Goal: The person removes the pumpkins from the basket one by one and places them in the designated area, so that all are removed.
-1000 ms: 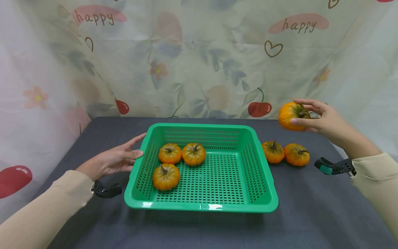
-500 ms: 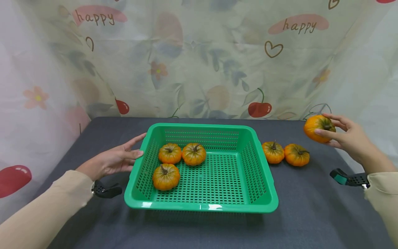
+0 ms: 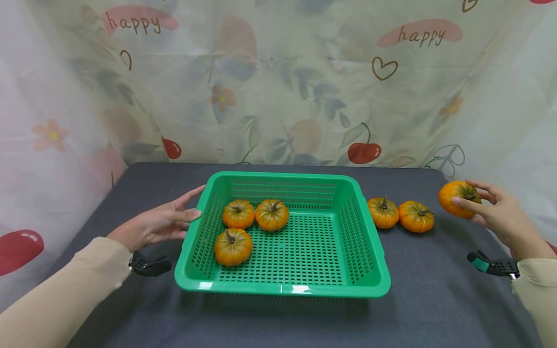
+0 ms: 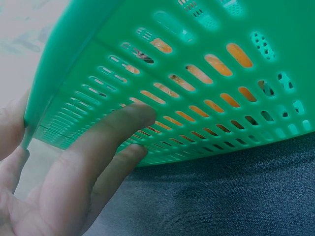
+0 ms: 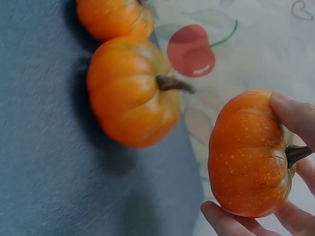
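At the left side of a green plastic basket [image 3: 282, 289], my left hand [image 3: 162, 223] touches the rim and outer wall, its fingers fairly straight; in the left wrist view, fingertips [image 4: 142, 114] lie against the slotted wall. My right hand [image 3: 506, 215] holds a small orange pumpkin [image 3: 457, 198] by its stem side, above the table's right edge. Between thumb and fingers, the same pumpkin [image 5: 248, 157] shows its dark stem in the right wrist view. Two more pumpkins, one nearer the basket [image 3: 383, 212] and one beside it [image 3: 416, 216], rest on the table.
Inside the basket's left half sit three pumpkins: back left [image 3: 238, 214], back middle [image 3: 272, 215] and front [image 3: 232, 247]. A dark cloth [image 3: 435, 290] covers the table. Patterned curtains [image 3: 278, 96] hang behind and at both sides.
My right hand has carried the held pumpkin to the right and lower, away from the two on the table. The left hand and the basket stay put.
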Motion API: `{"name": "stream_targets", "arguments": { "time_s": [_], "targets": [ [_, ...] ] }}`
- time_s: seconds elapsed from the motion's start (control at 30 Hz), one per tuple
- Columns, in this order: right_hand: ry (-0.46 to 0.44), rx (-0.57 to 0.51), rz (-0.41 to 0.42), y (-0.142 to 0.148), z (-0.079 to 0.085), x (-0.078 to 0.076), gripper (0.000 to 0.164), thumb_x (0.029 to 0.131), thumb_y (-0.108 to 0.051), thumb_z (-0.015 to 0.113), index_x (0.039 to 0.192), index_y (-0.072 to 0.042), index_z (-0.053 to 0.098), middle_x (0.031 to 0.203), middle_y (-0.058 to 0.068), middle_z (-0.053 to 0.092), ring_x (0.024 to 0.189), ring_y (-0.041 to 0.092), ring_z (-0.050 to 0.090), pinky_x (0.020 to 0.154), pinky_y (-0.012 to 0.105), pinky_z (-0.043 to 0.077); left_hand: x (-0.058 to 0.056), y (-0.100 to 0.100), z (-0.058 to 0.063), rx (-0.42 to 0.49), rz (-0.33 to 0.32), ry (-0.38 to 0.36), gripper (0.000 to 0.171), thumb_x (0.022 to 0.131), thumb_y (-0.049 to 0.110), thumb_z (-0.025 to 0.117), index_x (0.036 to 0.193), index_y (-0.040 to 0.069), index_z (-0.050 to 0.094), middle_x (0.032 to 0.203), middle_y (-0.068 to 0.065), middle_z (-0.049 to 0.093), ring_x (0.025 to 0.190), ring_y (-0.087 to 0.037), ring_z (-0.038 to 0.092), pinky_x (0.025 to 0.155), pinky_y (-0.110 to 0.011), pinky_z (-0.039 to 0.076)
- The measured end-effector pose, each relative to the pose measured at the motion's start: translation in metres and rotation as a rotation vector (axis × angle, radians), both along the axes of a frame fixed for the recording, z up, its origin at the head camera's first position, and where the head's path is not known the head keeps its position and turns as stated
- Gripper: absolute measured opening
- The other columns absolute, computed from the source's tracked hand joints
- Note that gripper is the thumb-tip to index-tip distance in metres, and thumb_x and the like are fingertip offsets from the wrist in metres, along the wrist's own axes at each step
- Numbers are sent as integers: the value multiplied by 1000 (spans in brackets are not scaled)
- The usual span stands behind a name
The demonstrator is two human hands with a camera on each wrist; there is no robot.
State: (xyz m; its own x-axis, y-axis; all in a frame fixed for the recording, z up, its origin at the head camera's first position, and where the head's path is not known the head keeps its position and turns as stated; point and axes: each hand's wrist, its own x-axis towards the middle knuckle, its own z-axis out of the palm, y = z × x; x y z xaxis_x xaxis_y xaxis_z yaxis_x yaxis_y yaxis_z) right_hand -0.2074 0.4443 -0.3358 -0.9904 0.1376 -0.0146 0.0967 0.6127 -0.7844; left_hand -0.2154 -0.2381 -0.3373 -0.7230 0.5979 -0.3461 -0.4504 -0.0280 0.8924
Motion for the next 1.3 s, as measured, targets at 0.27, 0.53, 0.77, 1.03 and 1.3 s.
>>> {"name": "stream_targets", "arguments": {
  "time_s": [0.27, 0.53, 0.77, 1.03, 1.3],
  "targets": [
    [-49, 71, -1, 9, -16, 5, 79, 94, -42, 61, 156, -19, 18, 153, 39, 8, 117, 47, 37, 61, 7, 49, 0, 1, 0, -13, 6, 1, 83, 101, 10, 49, 154, 40, -7, 158, -24, 10, 107, -24, 67, 90, -45, 56],
    [-108, 59, 31, 16, -28, 5, 75, 95, -43, 59, 156, -21, 21, 149, 43, 10, 122, 55, 29, 61, 8, 48, 0, 0, 1, -7, 5, -10, 83, 102, 10, 49, 154, 41, -7, 159, -25, 6, 107, -23, 67, 90, -44, 56],
    [-163, 46, 63, 18, -35, 5, 75, 96, -42, 57, 156, -15, 21, 146, 47, 8, 125, 58, 25, 63, 9, 44, -1, 1, 0, -6, 11, -19, 83, 101, 9, 49, 154, 42, -7, 160, -24, 5, 107, -23, 66, 90, -44, 56],
    [-189, 58, 86, 22, -39, 5, 74, 97, -43, 56, 155, -14, 21, 145, 47, 10, 126, 59, 24, 65, 11, 45, 0, 2, 2, -8, 15, -22, 83, 102, 9, 49, 154, 43, -6, 160, -24, 5, 106, -23, 67, 90, -44, 57],
    [-229, 66, 88, 22, -40, 3, 73, 96, -45, 56, 155, -17, 23, 145, 47, 11, 126, 59, 23, 69, 16, 46, 0, 2, 2, 0, 21, -32, 83, 101, 9, 49, 154, 43, -6, 160, -23, 5, 105, -23, 67, 89, -43, 57]
  ]
}}
